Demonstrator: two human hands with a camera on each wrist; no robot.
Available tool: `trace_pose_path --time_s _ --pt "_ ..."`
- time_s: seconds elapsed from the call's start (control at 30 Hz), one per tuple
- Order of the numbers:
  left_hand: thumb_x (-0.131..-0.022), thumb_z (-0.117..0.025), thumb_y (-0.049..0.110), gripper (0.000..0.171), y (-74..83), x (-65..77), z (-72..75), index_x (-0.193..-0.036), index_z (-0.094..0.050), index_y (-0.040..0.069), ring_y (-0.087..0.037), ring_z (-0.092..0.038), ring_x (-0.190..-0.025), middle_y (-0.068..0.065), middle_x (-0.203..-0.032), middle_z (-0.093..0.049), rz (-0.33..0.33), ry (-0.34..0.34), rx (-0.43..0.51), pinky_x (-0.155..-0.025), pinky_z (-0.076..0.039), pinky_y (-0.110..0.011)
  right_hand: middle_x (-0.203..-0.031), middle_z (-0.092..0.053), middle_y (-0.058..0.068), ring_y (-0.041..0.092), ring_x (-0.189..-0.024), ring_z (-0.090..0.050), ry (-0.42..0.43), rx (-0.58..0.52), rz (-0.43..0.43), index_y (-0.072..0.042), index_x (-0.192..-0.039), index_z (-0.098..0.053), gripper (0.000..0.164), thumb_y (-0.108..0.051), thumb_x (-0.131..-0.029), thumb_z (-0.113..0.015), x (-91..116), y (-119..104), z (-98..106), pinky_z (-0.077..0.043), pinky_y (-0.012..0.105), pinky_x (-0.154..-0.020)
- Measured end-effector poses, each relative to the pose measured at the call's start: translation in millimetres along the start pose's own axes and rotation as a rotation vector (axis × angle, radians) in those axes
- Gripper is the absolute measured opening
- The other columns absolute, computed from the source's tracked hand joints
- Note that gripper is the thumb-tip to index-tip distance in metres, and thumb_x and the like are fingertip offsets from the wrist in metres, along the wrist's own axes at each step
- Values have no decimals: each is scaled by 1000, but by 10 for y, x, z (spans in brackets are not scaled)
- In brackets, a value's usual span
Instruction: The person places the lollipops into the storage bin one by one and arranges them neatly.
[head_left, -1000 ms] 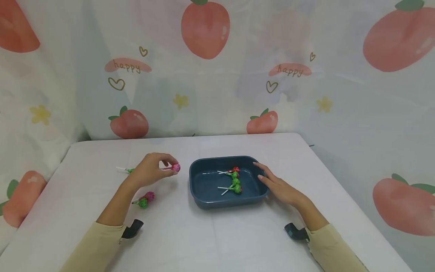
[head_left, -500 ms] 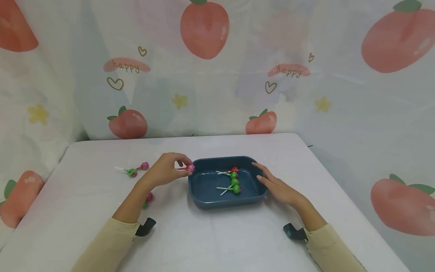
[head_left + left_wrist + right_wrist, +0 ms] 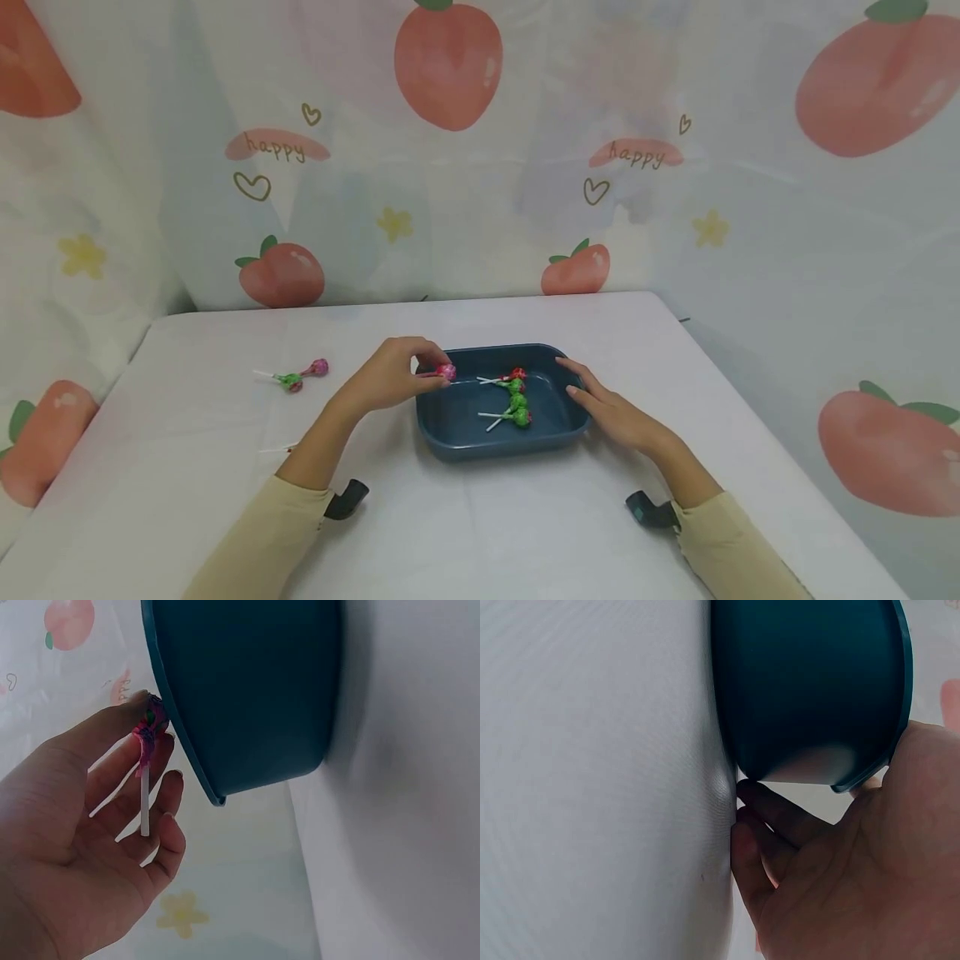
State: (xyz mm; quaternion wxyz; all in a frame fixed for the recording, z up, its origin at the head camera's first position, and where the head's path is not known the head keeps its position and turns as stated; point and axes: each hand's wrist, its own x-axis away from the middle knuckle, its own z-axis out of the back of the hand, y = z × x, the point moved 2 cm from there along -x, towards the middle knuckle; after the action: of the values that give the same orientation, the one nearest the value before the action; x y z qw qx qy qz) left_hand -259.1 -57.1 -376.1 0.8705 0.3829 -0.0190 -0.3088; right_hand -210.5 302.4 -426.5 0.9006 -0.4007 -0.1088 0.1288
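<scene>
In the head view my left hand (image 3: pixel 397 375) pinches a pink-wrapped lollipop (image 3: pixel 447 372) over the left end of a dark blue rectangular dish (image 3: pixel 450 450). The left wrist view shows the lollipop's wrapped head between thumb and fingertips, its white stick (image 3: pixel 145 802) hanging free beside the dish's rim. At the opposite end, my right hand (image 3: pixel 618 417) holds the dish, with thumb and a finger over the rim and other fingers low against the outer wall, close to the table. Inside the dish lie several lollipops, including green-wrapped ones (image 3: pixel 519 403) and a red one (image 3: pixel 518 373).
Left of the dish, a green-wrapped lollipop (image 3: pixel 289 382) and a pink one (image 3: pixel 318 367) lie on the white-covered table (image 3: pixel 480 533). A white stick (image 3: pixel 276 451) pokes out from behind my left forearm. A peach-patterned cloth (image 3: pixel 480 208) hangs behind.
My left hand has carried the pink lollipop rightward, from beside the dish to over its left end. The right hand and the dish hold their place.
</scene>
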Motion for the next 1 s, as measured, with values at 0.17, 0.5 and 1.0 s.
trace_pose_path --time_s 0.17,0.5,1.0 --pt "-90 -84 17 24 45 -40 -87 -113 -78 12 -18 -61 -96 4 -100 -70 17 -47 0 -84 -55 -30 -171 -13 14 46 -153 -11 -5 -7 6 -32 -165 -19 55 -41 -113 -36 -3 -4 2 -11 74 -112" --pt "-91 -83 17 22 131 -150 -265 -112 -77 12 -17 -64 -99 4 -102 -71 -17 -80 29 -90 -54 -33 -171 -12 13 44 -154 -11 -9 7 -8 -35 -165 -16 55 -42 -113 -35 -30 22 13 -12 75 -112" --pt "-92 -82 23 20 279 -320 -648 -110 -77 15 -12 -61 -94 9 -96 -69 -28 -133 48 -81 -51 -30 -170 -14 16 47 -152 -14 -8 -9 -6 -34 -165 -17 56 -44 -113 -35 -33 23 9 -13 76 -111"
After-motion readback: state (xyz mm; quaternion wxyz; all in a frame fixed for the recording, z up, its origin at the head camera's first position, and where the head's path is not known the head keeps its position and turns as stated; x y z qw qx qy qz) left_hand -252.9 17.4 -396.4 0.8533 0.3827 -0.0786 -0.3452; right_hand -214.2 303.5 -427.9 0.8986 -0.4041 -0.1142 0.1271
